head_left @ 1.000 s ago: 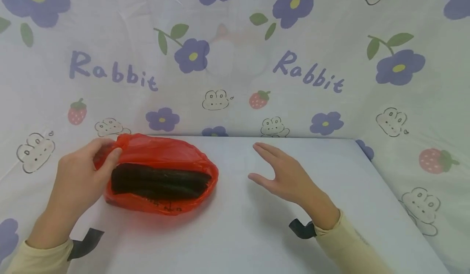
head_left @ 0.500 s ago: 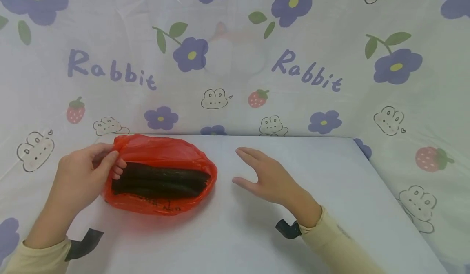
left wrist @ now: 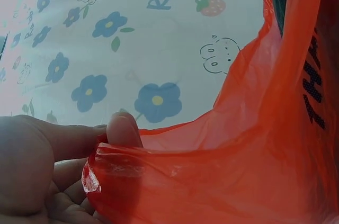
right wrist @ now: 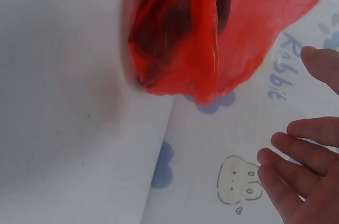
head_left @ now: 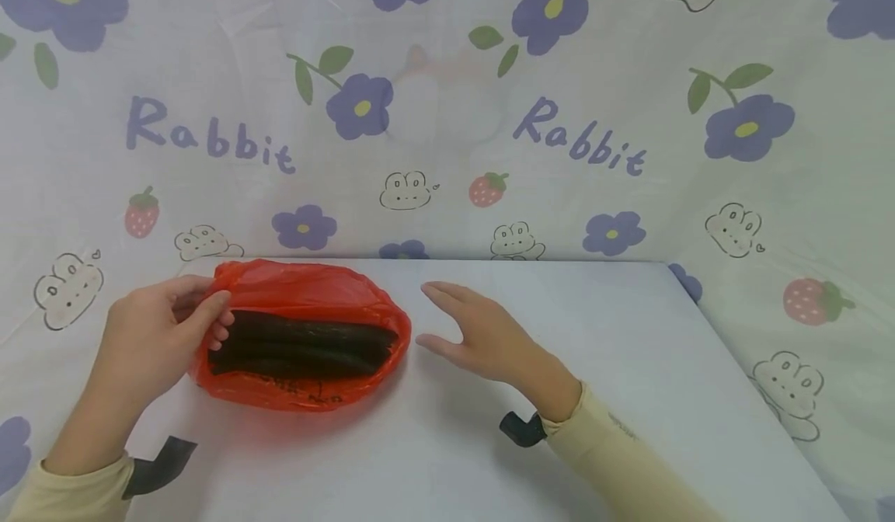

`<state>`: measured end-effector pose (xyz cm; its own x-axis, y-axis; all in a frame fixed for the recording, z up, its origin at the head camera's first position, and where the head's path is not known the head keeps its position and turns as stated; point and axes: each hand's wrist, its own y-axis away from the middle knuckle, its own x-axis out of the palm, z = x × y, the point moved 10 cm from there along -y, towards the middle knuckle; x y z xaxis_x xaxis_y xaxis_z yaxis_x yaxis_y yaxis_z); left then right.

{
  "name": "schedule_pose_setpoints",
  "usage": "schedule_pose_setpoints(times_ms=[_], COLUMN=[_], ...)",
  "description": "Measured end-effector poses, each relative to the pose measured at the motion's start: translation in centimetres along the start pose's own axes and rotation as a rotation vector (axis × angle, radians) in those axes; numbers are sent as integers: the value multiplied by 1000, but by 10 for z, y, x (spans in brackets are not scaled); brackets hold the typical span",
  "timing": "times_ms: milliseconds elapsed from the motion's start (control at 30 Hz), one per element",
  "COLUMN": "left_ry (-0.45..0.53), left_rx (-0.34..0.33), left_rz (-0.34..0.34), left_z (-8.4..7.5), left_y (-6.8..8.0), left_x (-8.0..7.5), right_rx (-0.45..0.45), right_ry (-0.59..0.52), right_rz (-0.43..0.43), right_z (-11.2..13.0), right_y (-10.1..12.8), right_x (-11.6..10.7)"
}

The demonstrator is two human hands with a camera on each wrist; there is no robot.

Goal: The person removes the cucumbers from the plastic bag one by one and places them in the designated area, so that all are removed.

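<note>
A red plastic bag (head_left: 308,293) lies on the white table (head_left: 489,444) at the left, with dark green cucumbers (head_left: 308,345) lying lengthwise inside it. My left hand (head_left: 164,335) pinches the bag's left rim between thumb and fingers; the left wrist view shows the thumb (left wrist: 123,130) pressed on the red bag (left wrist: 238,171). My right hand (head_left: 475,335) hovers with straight fingers just right of the bag, holding nothing. The right wrist view shows the right hand's fingers (right wrist: 304,155) apart from the bag (right wrist: 212,38).
A floral sheet printed with "Rabbit" (head_left: 580,141) hangs behind the table and drapes along both sides. The table's right edge (head_left: 755,382) runs diagonally toward me. Black straps (head_left: 517,429) show at both wrists.
My right hand has moved left toward the bag's right end. The left hand has shifted its hold slightly on the bag's rim, baring more of the cucumbers.
</note>
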<state>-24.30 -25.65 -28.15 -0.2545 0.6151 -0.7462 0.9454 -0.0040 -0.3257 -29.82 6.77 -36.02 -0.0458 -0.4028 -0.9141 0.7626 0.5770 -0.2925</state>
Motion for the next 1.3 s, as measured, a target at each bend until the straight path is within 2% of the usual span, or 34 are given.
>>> schedule_pose_setpoints(times_ms=[267,467,733,900,1133,1300], left_ry=[-6,-10,1,10,-14,4], left_rx=[-8,-11,-6,7,-22,-30], left_rz=[-5,-13,-21,-31,-14,-14], left_z=[3,2,0,-1,1,3], left_y=[1,1,1,0,2,2], left_x=[-1,-1,-2,-2,-2,0], right_rx=[-33,-45,-172,-178,-174,-186], right_ry=[-41,-64,-170,-181,-223,-174], right_rz=[46,44,48,58,105,147], right_z=[10,15,40,47,49,57], right_y=[-14,-25,-39,-50,-60,-64], right_x=[14,19,26,35,52,65])
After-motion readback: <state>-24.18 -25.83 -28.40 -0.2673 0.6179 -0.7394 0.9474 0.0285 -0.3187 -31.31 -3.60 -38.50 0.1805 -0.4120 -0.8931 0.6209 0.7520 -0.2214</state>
